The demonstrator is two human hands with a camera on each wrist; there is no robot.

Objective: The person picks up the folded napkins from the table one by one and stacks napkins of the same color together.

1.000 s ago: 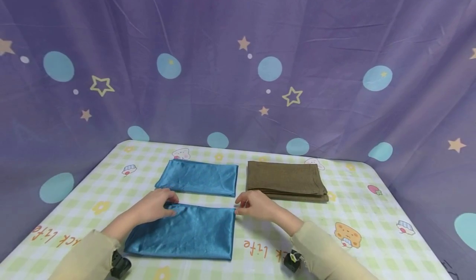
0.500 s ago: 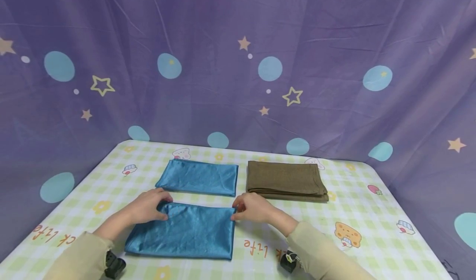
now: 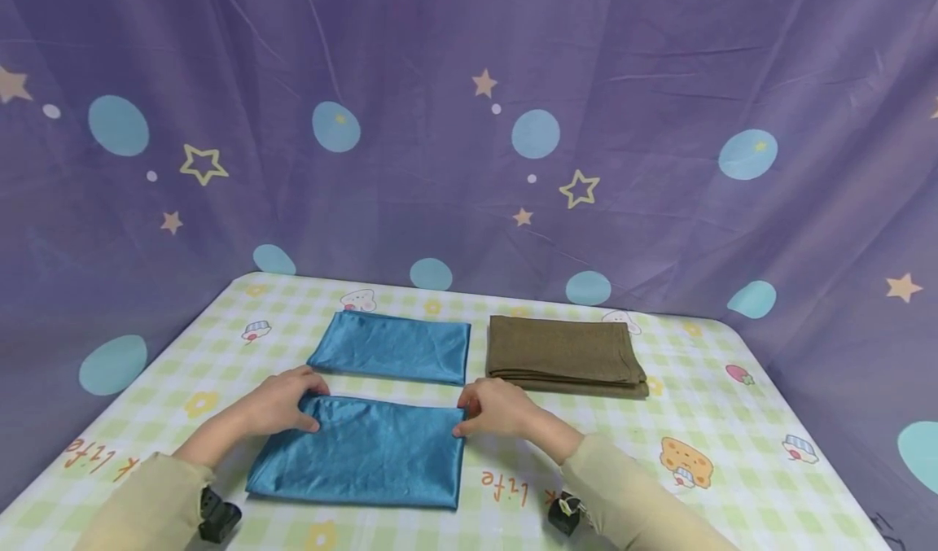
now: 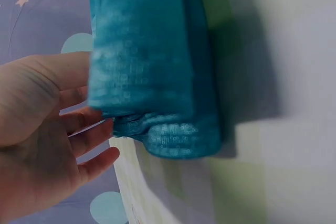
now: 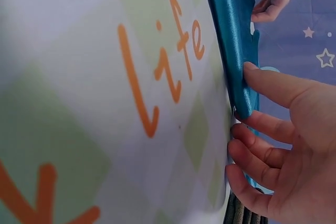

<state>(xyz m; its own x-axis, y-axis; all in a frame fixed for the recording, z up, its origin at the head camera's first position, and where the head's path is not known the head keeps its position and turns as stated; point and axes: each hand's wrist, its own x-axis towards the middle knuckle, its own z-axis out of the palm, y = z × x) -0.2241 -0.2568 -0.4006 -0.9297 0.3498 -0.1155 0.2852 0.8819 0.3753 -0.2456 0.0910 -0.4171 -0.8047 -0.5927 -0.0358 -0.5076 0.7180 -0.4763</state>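
A folded, shiny blue satin cloth lies nearest the person, its long side across the table. My left hand is at its far left corner, thumb on the near side and fingers over the far edge. In the left wrist view the folded layers of the blue cloth show at the end, with the left thumb tip hidden behind them. At the far right corner my right hand pinches the fabric between thumb and forefinger. The other right fingers are bent beside the cloth's end, below the corner.
Just behind lies a second folded blue satin cloth. To its right is a folded brown cloth, close beyond the right hand. The table has a checked, printed cover, and a purple curtain hangs behind it.
My left hand has slid left along the far edge to the corner. The right hand has come in slightly and taken the far right corner. The cloths have stayed in place.
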